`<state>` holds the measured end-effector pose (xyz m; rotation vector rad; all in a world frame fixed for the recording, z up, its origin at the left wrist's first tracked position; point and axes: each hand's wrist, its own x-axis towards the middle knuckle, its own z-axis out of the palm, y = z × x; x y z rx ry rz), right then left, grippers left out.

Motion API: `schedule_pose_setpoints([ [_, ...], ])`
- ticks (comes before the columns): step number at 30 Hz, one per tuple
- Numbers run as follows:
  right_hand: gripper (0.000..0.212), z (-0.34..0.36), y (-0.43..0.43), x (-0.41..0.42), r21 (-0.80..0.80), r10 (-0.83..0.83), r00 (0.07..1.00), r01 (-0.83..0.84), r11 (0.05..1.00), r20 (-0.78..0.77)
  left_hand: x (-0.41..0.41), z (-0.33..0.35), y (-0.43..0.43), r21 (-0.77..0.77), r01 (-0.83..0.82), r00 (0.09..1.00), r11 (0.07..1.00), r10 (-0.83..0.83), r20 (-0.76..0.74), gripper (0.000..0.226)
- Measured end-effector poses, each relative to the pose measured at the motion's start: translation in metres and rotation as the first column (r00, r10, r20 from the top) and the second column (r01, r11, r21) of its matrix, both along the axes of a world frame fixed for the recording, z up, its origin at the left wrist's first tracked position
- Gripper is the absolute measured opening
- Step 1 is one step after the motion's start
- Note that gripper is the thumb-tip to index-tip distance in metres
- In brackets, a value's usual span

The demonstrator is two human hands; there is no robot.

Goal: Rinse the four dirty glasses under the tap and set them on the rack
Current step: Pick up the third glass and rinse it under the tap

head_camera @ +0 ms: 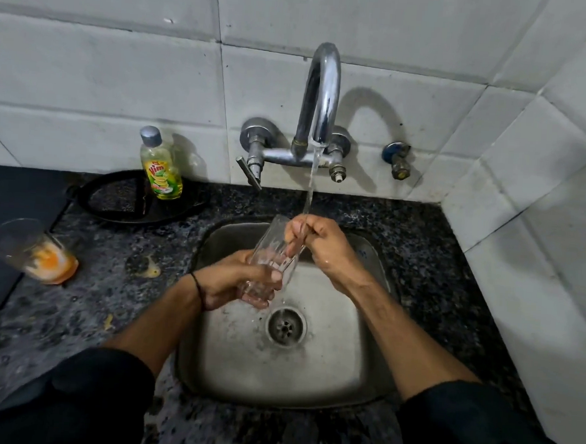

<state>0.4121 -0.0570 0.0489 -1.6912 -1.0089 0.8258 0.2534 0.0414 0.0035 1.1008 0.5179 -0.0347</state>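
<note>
Gripping the lower end of a clear glass [272, 249], the left hand [243, 282] has its fingers wrapped round the base. The glass is held over the sink [362, 363], tilted, with its mouth up and toward the tap [321, 93]. The right hand [322, 247] is at the mouth of the glass, its fingers curled against the rim. How far they reach inside cannot be told. A thin water stream [310, 188] falls from the spout and lands on the right hand at the rim. The drain [287, 326] lies directly below the base of the glass. A dark band [199, 290] circles the left wrist.

A second glass [31, 250], coated with orange residue, sits on the counter [117, 273], well apart from the sink to the left. A bottle of yellow-green dish liquid [161, 165] stands against the tiled wall, on the rear edge of a black pan [114, 207]. A wall valve [399, 159] is fixed to the right of the tap.
</note>
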Motion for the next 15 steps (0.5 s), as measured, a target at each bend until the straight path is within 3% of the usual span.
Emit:
schedule_pose_setpoints([
  [1, 0.031, 0.000, -0.001, 0.001, -0.010, 0.001, 1.000, -0.001, 1.000, -0.010, 0.001, 0.000, 0.002, 0.072, -0.016, 1.000, 0.997, 0.018, -0.022, 0.057],
  [3, 0.032, -0.002, 0.001, 0.002, -0.082, -0.030, 0.999, 0.032, 0.996, 0.023, 0.008, -0.001, -0.001, 0.398, -0.087, 0.980, 0.913, 0.151, -0.131, 0.061],
  [4, 0.033, -0.003, 0.005, 0.001, -0.138, -0.056, 0.995, 0.066, 0.988, 0.078, 0.011, -0.003, -0.005, 0.612, -0.080, 0.961, 0.787, 0.224, -0.163, 0.061],
  [5, 0.034, -0.002, 0.008, -0.002, -0.198, -0.083, 0.987, 0.109, 0.974, 0.136, 0.013, -0.007, -0.011, 0.809, -0.018, 0.941, 0.588, 0.284, -0.185, 0.058],
  [7, 0.037, -0.002, 0.016, -0.009, -0.287, -0.156, 0.972, 0.202, 0.937, 0.176, 0.012, -0.011, -0.026, 0.972, 0.101, 0.912, 0.210, 0.372, -0.175, 0.056],
  [8, 0.036, 0.000, 0.020, -0.013, -0.310, -0.191, 0.965, 0.240, 0.920, 0.180, 0.012, -0.014, -0.032, 0.987, 0.112, 0.906, 0.115, 0.396, -0.149, 0.058],
  [9, 0.033, 0.002, 0.022, -0.016, -0.326, -0.202, 0.962, 0.254, 0.911, 0.183, 0.011, -0.014, -0.036, 0.993, 0.094, 0.905, 0.076, 0.410, -0.117, 0.060],
  [10, 0.031, 0.005, 0.024, -0.017, -0.320, -0.196, 0.964, 0.245, 0.915, 0.178, 0.010, -0.015, -0.037, 0.994, 0.063, 0.906, 0.086, 0.412, -0.093, 0.061],
  [11, 0.030, 0.008, 0.022, -0.018, -0.301, -0.176, 0.972, 0.217, 0.928, 0.158, 0.009, -0.015, -0.036, 0.987, 0.009, 0.914, 0.163, 0.398, -0.074, 0.061],
  [12, 0.030, 0.009, 0.019, -0.018, -0.266, -0.151, 0.979, 0.183, 0.947, 0.135, 0.008, -0.014, -0.031, 0.941, -0.049, 0.925, 0.336, 0.369, -0.084, 0.060],
  [13, 0.029, 0.011, 0.014, -0.017, -0.223, -0.113, 0.984, 0.141, 0.965, 0.134, 0.007, -0.008, -0.024, 0.799, -0.115, 0.944, 0.590, 0.316, -0.098, 0.061],
  [14, 0.028, 0.013, 0.009, -0.016, -0.173, -0.063, 0.987, 0.089, 0.981, 0.148, 0.004, -0.004, -0.017, 0.549, -0.146, 0.968, 0.823, 0.234, -0.093, 0.062],
  [15, 0.028, 0.016, 0.003, -0.016, -0.117, -0.016, 0.989, 0.033, 0.993, 0.149, 0.000, -0.003, -0.011, 0.320, -0.123, 0.985, 0.939, 0.154, -0.074, 0.063],
])
